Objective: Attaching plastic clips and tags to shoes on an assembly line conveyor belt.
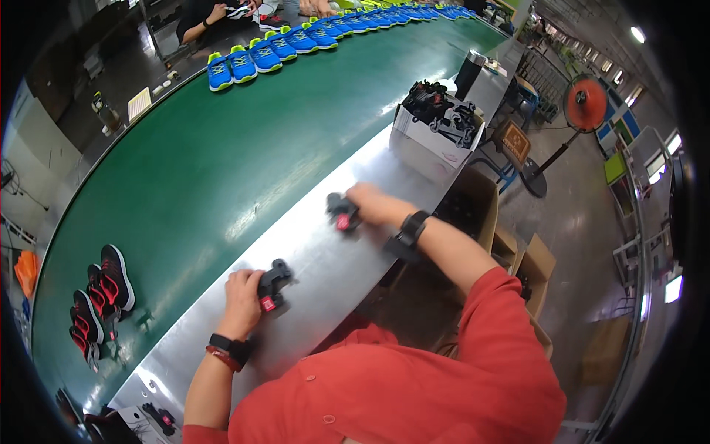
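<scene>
Frame centre: left hand (242,297) holds black piece (276,280) edgewise, leaving red tag (268,303) clear; blurred right hand (375,206) apparently grips similar piece (338,206).

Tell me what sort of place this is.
Probably a footwear factory: a long row of blue shoes stands on a green conveyor-like surface, and a white box of dark parts sits on the metal worktop beside it.

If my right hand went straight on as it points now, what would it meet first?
Beyond the black piece at its fingers, your right hand would probably come first to the green surface; its height over the steel strip is unclear.
</scene>
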A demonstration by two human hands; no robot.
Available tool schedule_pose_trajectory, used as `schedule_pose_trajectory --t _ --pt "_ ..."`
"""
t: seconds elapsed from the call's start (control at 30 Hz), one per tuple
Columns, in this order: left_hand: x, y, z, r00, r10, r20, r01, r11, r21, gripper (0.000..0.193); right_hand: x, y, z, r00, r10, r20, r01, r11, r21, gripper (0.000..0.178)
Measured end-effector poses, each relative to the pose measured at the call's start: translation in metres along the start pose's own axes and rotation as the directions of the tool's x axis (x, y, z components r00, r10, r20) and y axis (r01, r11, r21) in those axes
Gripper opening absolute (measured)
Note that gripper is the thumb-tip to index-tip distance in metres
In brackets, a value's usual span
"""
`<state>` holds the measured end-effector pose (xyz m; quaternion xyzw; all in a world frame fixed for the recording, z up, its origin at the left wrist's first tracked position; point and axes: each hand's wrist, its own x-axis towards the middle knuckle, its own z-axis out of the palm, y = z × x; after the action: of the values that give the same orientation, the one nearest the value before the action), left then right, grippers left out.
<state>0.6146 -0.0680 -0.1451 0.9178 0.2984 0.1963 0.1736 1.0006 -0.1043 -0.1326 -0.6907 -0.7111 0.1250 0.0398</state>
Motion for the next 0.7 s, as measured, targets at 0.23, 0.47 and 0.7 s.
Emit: schedule_pose_trajectory --t 0.23,0.47,0.7 --pt "0.108 0.043 0.052 0.982 0.141 0.123 -0.130 0.988 -0.088 0.035 -0.024 0.154 -0.021 0.859 0.439 -0.263 -0.420 0.899 0.125 0.033" --pt "0.163 0.074 0.079 0.961 0.202 0.187 -0.183 0.976 -0.117 0.036 -0.011 0.195 -0.002 0.724 0.390 -0.569 -0.431 0.900 0.070 0.028" --pt "0.191 0.090 0.093 0.933 0.292 0.210 -0.258 0.951 -0.172 0.037 -0.019 0.158 -0.026 0.716 0.283 -0.638 -0.409 0.911 -0.055 0.043"
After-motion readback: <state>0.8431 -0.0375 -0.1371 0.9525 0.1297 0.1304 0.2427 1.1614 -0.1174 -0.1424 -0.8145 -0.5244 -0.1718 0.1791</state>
